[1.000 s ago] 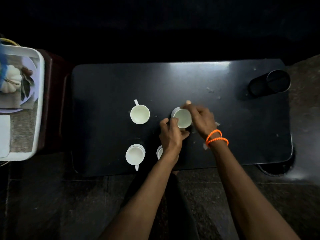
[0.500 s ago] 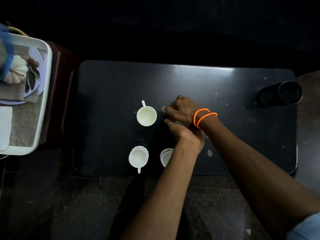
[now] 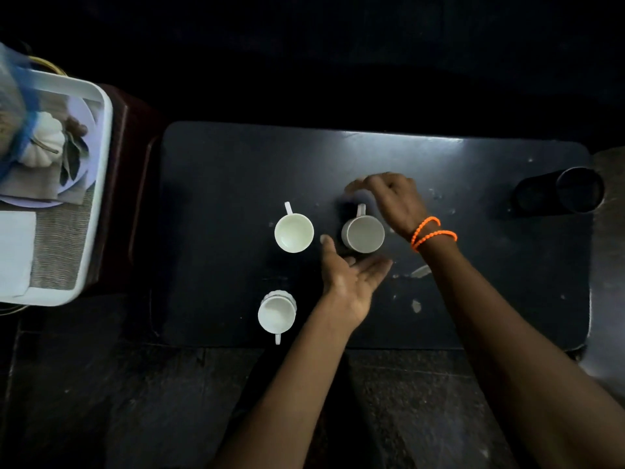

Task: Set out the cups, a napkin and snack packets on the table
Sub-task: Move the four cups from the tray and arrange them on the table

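Sitting at the far left beside the table, a white tray (image 3: 101,184) carries a folded white napkin (image 3: 15,252), a woven mat and a white pumpkin ornament (image 3: 45,140). On the black table (image 3: 236,164) three white cups stand upright: a ribbed cup (image 3: 276,314) near the front edge with its handle pointing near, a left cup (image 3: 293,232) with its handle pointing far, and just right of it a shaded cup (image 3: 363,233). The left hand (image 3: 348,282) lies spread, palm up, empty, just near of the shaded cup. The right hand (image 3: 392,198), with orange bead bracelets (image 3: 429,231) on its wrist, hovers with loosely curled fingers over that cup's handle, gripping nothing. A black cylinder (image 3: 561,191) lies at the table's right end.
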Tool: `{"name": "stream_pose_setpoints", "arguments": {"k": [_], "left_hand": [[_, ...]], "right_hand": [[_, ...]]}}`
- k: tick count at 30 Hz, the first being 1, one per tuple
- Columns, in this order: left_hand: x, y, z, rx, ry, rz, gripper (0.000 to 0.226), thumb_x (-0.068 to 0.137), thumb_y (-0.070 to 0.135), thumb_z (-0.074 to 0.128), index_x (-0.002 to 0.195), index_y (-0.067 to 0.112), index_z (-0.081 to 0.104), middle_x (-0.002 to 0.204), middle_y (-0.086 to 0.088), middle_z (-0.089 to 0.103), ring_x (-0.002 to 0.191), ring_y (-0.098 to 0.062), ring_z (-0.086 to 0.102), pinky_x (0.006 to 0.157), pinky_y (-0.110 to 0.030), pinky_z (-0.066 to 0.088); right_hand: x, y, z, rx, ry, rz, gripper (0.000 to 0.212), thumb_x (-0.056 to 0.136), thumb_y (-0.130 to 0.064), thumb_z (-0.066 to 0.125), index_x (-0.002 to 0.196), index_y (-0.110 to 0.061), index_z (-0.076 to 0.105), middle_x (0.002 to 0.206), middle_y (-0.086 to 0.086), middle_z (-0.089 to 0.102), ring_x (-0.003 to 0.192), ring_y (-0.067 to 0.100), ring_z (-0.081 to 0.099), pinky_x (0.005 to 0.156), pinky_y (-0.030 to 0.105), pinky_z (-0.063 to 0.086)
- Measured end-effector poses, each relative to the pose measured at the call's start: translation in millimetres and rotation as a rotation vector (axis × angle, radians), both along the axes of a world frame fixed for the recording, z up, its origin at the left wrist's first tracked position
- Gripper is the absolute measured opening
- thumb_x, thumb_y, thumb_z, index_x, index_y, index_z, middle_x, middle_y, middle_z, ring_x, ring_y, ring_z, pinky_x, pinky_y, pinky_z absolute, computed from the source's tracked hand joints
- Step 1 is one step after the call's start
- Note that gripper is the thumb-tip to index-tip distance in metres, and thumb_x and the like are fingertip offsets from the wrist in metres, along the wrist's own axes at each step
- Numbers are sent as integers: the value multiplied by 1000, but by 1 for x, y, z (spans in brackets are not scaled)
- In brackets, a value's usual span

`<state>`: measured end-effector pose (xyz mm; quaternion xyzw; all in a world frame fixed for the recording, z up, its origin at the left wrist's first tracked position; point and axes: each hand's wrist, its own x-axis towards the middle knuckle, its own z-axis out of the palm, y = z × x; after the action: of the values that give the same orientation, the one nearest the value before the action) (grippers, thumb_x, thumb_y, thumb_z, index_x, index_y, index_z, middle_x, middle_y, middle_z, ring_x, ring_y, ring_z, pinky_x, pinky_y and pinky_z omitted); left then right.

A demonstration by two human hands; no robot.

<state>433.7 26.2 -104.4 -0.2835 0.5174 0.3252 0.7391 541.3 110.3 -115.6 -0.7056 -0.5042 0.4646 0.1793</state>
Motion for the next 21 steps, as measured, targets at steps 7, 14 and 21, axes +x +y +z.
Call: {"name": "stream_pose_setpoints", "arguments": {"k": [7, 14, 21], "left_hand": [[-82, 6, 5, 339, 1056, -470, 23, 100, 37, 61, 92, 16, 69, 91, -10, 75, 82, -30, 70, 71, -41, 59], [-107, 24, -15, 402, 954, -781, 39, 104, 48, 48, 115, 19, 73, 119, -7, 73, 115, -30, 66, 104, -52, 53], [-127, 41, -10, 477, 1002, -867, 66, 95, 69, 28, 120, 33, 77, 126, 3, 76, 117, -24, 69, 104, -49, 55]], "right_hand": [[-33, -10, 1, 40, 117, -112, 43, 89, -37, 54, 106, -7, 80, 104, 11, 80, 100, 25, 73, 95, 43, 57], [-100, -40, -19, -114, -36, 11, 30, 98, -19, 53, 118, -14, 74, 119, 10, 76, 113, 29, 67, 85, 23, 41], [-127, -57, -15, -184, 207, -465, 32, 89, -25, 49, 92, -3, 72, 90, 22, 74, 94, 44, 70, 83, 57, 61]]}}
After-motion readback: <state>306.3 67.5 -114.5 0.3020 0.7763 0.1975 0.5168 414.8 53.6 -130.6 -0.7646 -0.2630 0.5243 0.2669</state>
